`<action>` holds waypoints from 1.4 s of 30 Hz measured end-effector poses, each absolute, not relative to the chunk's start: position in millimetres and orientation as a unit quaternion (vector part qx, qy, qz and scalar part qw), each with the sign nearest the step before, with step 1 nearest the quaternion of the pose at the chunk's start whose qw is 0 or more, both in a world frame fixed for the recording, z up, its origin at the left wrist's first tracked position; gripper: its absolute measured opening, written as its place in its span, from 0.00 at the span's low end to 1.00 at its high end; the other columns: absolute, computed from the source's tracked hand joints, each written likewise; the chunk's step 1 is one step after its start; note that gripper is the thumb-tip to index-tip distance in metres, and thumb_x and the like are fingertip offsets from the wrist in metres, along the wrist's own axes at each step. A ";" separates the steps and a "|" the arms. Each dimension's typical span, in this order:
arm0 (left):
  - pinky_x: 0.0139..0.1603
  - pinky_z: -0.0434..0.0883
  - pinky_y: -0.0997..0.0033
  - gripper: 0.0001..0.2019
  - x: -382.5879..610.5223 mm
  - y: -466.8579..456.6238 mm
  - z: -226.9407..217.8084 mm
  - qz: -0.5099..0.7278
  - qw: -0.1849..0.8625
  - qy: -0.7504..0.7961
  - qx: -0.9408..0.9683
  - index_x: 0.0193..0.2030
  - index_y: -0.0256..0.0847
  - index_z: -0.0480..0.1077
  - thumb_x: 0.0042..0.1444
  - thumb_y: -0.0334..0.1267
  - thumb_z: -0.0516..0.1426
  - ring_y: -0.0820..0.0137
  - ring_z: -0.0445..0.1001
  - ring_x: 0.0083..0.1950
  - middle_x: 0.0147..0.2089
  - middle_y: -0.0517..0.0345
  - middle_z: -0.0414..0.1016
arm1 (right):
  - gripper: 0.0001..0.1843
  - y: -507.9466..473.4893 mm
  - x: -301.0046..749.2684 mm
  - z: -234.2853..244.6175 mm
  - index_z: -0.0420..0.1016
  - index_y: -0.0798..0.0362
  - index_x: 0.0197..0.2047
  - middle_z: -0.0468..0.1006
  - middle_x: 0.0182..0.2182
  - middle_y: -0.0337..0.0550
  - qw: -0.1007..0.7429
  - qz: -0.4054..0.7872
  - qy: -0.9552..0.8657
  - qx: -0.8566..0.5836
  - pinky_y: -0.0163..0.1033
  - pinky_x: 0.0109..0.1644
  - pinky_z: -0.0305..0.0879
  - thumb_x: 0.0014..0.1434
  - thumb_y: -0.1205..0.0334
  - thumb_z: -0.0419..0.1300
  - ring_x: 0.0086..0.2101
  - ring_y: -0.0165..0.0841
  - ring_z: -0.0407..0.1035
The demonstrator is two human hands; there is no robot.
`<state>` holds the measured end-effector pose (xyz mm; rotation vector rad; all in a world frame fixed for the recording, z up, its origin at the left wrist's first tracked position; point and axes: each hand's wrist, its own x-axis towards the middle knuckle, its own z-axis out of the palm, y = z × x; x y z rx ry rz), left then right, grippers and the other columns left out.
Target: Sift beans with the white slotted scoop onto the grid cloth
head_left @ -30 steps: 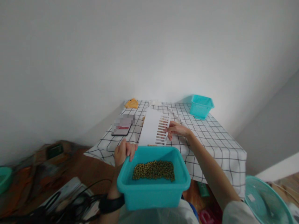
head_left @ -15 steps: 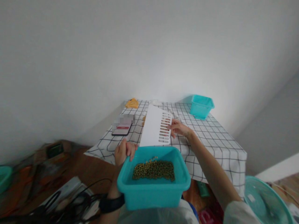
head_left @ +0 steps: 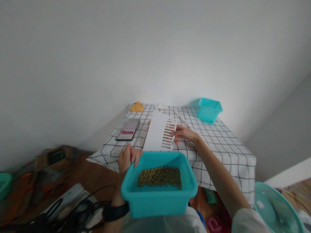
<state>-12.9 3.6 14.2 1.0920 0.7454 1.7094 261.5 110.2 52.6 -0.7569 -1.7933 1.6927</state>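
Observation:
A turquoise plastic basin (head_left: 160, 201) sits close to my body, with many small round beans (head_left: 159, 177), yellowish and dark green, over its floor. Fingers of my left hand (head_left: 130, 157) are wrapped over its far left rim. My right hand (head_left: 183, 133) grips the slotted right edge of a white plastic board (head_left: 155, 131), fingers at the slots. The board is tilted, its near edge by the basin's far rim. A few yellowish bits (head_left: 149, 123) show on the cloth beside the board's left edge, partly hidden by it.
A checked cloth (head_left: 218, 142) covers the table. On it are a phone (head_left: 126, 132) at left, an orange-yellow bag (head_left: 137, 107) at back left and another turquoise basket (head_left: 209, 110) at back right. Cables (head_left: 80, 207) lie low left; a large green tub (head_left: 277, 207) stands low right.
The white board has shifted slightly left and tilted lower, with my right hand moving along. The few loose beans against the basin's far wall have joined the pile. My left hand stays on the rim.

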 end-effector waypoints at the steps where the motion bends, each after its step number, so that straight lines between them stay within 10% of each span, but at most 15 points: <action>1: 0.32 0.68 0.63 0.26 -13.3 3.9 13.8 0.698 0.472 0.300 0.448 0.18 0.46 0.54 0.69 0.44 0.54 0.71 0.54 0.14 0.11 0.68 0.55 | 0.14 110.5 260.7 52.0 0.70 0.55 0.43 0.82 0.29 0.40 0.270 0.633 -0.670 -0.277 0.33 0.26 0.75 0.57 0.59 0.68 0.21 0.28 0.74; 42: 0.31 0.68 0.69 0.26 -11.5 0.2 17.9 0.699 0.498 0.275 0.434 0.17 0.44 0.57 0.69 0.40 0.53 0.73 0.57 0.15 0.10 0.67 0.58 | 0.20 137.9 263.9 39.6 0.68 0.51 0.41 0.77 0.23 0.35 0.554 0.410 -0.607 -0.395 0.33 0.19 0.69 0.52 0.49 0.67 0.17 0.29 0.70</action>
